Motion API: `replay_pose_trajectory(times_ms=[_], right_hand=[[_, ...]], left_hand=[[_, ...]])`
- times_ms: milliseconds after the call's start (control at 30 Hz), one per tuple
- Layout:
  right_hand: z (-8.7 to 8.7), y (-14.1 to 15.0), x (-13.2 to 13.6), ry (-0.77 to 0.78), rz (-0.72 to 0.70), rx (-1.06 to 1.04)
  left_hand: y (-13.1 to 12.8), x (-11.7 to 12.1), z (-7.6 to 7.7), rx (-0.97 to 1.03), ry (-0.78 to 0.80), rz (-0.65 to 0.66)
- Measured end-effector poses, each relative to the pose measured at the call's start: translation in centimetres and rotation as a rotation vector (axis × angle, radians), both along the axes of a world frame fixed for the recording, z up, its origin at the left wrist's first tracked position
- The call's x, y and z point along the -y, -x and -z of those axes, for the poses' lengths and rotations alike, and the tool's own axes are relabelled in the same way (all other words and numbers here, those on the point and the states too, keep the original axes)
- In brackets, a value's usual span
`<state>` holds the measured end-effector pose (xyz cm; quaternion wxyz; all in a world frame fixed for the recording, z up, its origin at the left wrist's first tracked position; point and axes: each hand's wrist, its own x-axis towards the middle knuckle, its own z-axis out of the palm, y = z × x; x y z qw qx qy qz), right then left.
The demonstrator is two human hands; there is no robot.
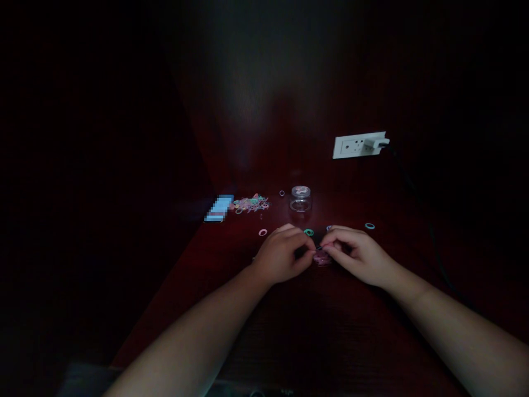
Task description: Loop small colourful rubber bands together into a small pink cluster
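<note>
My left hand (285, 253) and my right hand (359, 255) face each other low over the dark red table, each closed in a pinch. Between their fingertips stretches a small thin hair tie (318, 248), partly hidden by the fingers. Just below it lies a little heap of pink hair ties (322, 259). Beyond my hands sit a green hair tie (308, 232), a pink hair tie (263, 232) to the left and a blue hair tie (370, 226) to the right. Another one is partly covered by my right hand.
A clear jar (300, 205) with a lid stands at the back. Left of it lie a pile of mixed-colour hair ties (250, 204) and a phone (219, 208) with a lit screen. On the wall, a socket (349, 146) holds a plug, its dark cable (432, 237) trailing down the right.
</note>
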<state>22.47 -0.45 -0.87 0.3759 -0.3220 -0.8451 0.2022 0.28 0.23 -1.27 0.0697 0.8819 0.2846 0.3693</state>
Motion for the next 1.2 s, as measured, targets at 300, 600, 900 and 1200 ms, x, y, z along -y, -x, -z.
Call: replay_pose_trajectory(times_ms=[300, 600, 900, 1200], right_hand=[[0.11, -0.05, -0.06, -0.017, -0.005, -0.007], [-0.01, 0.11, -0.16, -0.002, 0.007, -0.011], [0.14, -0.24, -0.22, 0.017, 0.000, 0.032], [0.24, -0.31, -0.50, 0.009, -0.009, 0.035]], left_hand=[[0.07, 0.20, 0.21, -0.003, 0.059, -0.006], [0.09, 0.32, 0.26, -0.002, 0.061, 0.008], [0.13, 0.23, 0.06, -0.031, 0.042, -0.009], [0.33, 0.02, -0.25, -0.067, 0.039, -0.018]])
